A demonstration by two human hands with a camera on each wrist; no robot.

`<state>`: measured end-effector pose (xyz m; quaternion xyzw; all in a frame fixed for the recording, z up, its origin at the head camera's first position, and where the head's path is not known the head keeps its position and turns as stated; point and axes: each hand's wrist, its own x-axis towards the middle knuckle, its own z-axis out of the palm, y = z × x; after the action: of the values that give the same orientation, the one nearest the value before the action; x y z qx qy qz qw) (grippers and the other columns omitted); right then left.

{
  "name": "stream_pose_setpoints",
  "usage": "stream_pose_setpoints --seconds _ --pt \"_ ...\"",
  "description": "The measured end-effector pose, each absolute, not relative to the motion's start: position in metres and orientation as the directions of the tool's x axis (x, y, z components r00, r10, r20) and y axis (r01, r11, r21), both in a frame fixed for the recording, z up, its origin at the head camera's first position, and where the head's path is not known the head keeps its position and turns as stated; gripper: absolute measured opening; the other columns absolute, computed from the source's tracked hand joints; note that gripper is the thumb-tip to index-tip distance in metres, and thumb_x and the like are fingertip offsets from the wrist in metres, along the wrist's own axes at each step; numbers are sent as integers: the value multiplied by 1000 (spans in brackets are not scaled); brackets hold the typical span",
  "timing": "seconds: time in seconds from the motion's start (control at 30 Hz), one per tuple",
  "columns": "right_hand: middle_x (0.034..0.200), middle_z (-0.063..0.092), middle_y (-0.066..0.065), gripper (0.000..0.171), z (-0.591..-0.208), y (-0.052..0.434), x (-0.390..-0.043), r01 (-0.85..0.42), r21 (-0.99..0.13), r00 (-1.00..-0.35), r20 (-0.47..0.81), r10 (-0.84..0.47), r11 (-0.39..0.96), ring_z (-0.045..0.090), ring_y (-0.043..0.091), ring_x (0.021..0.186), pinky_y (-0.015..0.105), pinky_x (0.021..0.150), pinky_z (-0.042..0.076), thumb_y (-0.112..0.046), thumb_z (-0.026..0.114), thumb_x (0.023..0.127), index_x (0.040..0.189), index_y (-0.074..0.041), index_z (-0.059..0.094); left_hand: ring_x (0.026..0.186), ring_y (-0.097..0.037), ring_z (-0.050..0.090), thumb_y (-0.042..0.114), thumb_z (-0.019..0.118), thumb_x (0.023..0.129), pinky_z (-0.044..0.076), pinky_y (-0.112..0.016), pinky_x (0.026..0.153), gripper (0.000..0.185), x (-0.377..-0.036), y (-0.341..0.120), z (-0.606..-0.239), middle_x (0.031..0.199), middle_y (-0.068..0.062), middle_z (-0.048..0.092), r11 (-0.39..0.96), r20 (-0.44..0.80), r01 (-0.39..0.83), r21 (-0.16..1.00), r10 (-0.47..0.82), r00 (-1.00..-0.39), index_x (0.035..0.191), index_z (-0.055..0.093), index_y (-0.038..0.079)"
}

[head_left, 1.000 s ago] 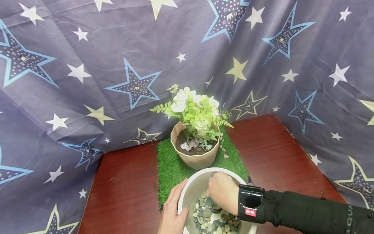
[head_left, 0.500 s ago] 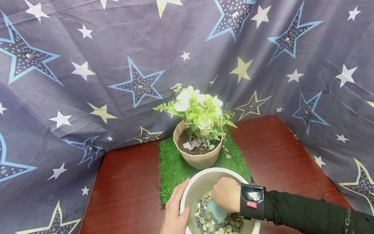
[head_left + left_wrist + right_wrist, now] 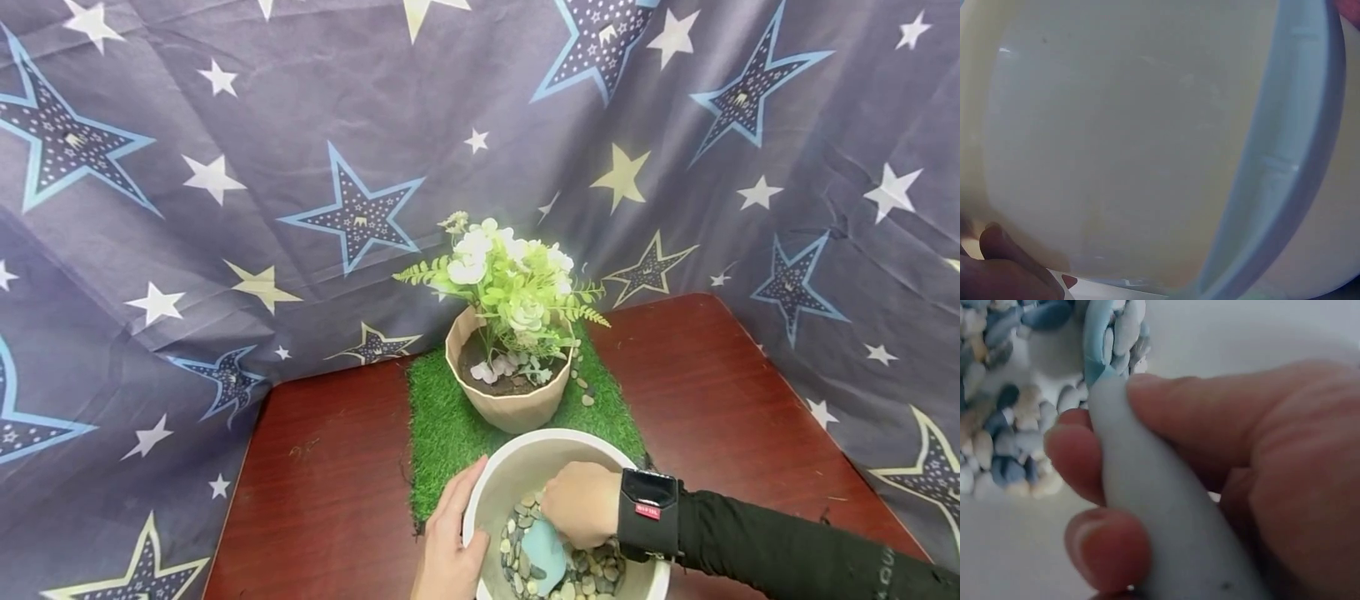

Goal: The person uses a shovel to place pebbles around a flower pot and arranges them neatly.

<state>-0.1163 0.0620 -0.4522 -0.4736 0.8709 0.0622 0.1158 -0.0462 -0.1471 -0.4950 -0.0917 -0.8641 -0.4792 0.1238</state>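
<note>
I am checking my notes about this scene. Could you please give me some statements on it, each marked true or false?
1. The right hand grips a tool's grey handle. True.
2. Pebbles lie inside the white bucket. True.
3. The left hand reaches into the pebbles. False: the left hand holds the white bucket's rim.
4. The flowerpot stands on bare wood. False: the flowerpot stands on a green mat.

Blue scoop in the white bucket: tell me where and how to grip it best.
By the grey handle, probably from above and the right, as the right hand grips it: it is long and rounded, while the blue blade sits low at the pebbles.
</note>
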Motion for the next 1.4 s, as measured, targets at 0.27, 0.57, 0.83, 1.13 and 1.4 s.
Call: stream_pose_setpoints --seconds 0.27,0.57,0.83,1.13,1.4 --pt "56 47 -11 43 -431 70 -124 -877 -63 -462 -155 -873 476 40 7 49 27 50 39 -36 82 84 60 -24 48 130 -21 61 -15 61 66 51 -30 106 95 -47 -147 -494 145 1 60 505 300 282 816 47 -953 150 55 27" --pt "57 37 -14 40 -423 75 -125 -872 -197 -424 -151 -893 447 34 4 51 22 50 27 -32 79 87 61 -24 50 131 -20 61 -16 62 67 50 -27 107 95 -46 -148 -494 146 3 60 513 298 284 810 57 -953 151 54 30" --pt "66 62 -9 26 -436 60 -114 -890 -63 -435 -185 -881 452 60 10 58 29 58 52 -36 80 85 69 -23 64 129 -20 61 -15 62 68 50 -27 106 94 -45 -151 -492 146 2 60 519 309 293 803 59 -949 151 53 28" --pt "61 40 -16 31 -406 82 -121 -878 -270 -367 -152 -917 396 35 2 55 19 52 28 -29 75 91 68 -23 55 128 -20 62 -15 62 67 52 -28 105 94 -45 -149 -492 145 1 61 523 321 303 797 57 -945 151 54 27" --pt "71 43 -19 21 -392 111 -120 -808 -463 -328 -161 -931 365 36 -2 64 15 63 32 -25 67 99 80 -23 57 130 -19 62 -13 63 67 49 -25 108 94 -46 -149 -494 147 6 59 557 323 305 772 68 -944 152 53 29"
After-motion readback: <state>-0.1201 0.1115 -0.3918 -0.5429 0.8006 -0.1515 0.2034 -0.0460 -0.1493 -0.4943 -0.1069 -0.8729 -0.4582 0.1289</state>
